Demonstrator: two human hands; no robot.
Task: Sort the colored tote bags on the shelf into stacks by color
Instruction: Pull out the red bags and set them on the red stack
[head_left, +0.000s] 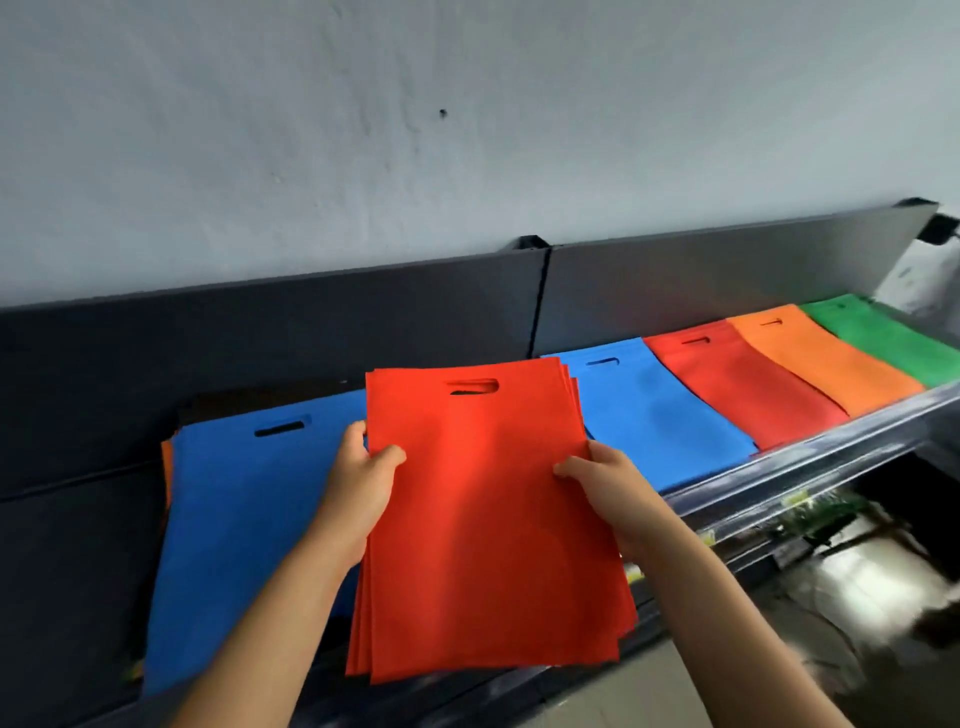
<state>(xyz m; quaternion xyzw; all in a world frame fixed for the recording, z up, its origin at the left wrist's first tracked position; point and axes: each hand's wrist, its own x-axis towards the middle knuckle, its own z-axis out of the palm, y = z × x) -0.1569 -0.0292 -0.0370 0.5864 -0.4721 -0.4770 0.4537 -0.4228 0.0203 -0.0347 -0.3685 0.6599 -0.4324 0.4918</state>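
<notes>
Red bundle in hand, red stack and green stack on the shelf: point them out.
Red bundle (488, 525): head view, middle of top bag.
Red stack (737, 387): head view, middle of top bag.
Green stack (888, 340): head view, top bag.

The red tote bags (488, 519) look like matt cloth; the shelf (810, 447) edge is glossy.

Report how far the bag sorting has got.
Done: blue stack, red stack, orange stack and green stack lie side by side on the shelf. In hand: left hand and right hand hold a red bundle. Left: the mixed pile, blue on top, orange at its edge.
</notes>
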